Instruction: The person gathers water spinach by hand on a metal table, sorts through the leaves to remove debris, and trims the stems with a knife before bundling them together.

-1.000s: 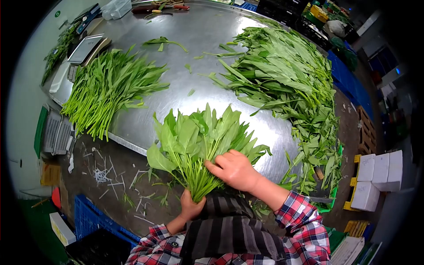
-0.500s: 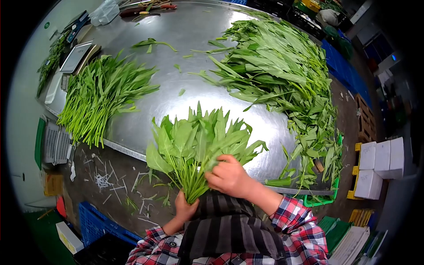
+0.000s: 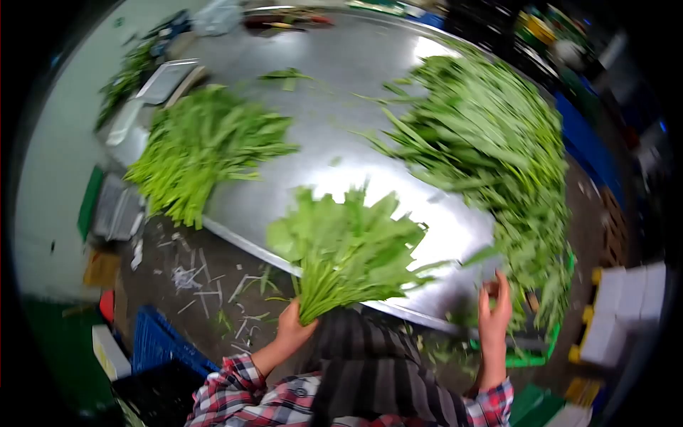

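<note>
Your left hand [image 3: 293, 326], at the lower centre of the frame, is closed around the stem ends of the bunch [image 3: 345, 245]. The bunch leans a little to the right, its leaves fanned out toward the middle of the frame, over the near edge of the table [image 3: 334, 121]. Your right hand [image 3: 494, 314] is at the lower right, well apart from the bunch, with its fingers raised and parted. A loose leaf [image 3: 481, 256] shows just above your right fingertips; you cannot tell from this view whether they touch it.

The big pile [image 3: 491, 128] fills the right side of the table, from the upper right down to near your right hand, its leaves pointing mostly left. At its lower end, a green crate [image 3: 530, 361] shows below the table's edge. The small pile [image 3: 210, 142] lies at the left, leaves to the upper right and cut stems toward the lower left, some of them reaching past the table's edge. Just above it sits a scale [image 3: 168, 80], and higher up, a clear bag [image 3: 217, 18] is beside some tools [image 3: 287, 23], too blurred to make out.

On the floor at the lower left you have white scraps [image 3: 186, 278] and a blue crate [image 3: 162, 341]. White boxes [image 3: 626, 306] stand at the lower right.
</note>
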A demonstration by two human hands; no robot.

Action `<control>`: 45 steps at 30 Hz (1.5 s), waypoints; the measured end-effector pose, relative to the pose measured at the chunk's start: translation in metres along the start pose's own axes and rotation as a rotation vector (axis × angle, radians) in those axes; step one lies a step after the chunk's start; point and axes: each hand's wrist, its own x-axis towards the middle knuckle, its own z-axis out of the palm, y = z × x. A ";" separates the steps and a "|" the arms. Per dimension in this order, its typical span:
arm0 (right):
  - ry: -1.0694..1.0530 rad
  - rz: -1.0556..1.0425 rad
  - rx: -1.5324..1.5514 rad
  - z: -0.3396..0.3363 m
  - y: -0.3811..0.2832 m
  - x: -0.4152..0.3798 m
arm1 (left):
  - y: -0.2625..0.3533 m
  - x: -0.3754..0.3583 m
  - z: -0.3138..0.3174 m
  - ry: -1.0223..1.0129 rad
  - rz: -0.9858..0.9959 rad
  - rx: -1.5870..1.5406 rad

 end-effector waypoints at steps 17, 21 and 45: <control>-0.210 -0.163 -0.072 0.032 -0.031 0.001 | -0.066 0.213 -0.212 -0.192 -0.236 1.027; -0.257 -0.072 -0.108 0.025 -0.025 -0.005 | -0.072 0.236 -0.213 -0.332 -0.438 1.225; 0.048 0.175 -0.524 -0.131 0.175 -0.009 | 0.154 0.189 0.182 -0.342 0.754 0.494</control>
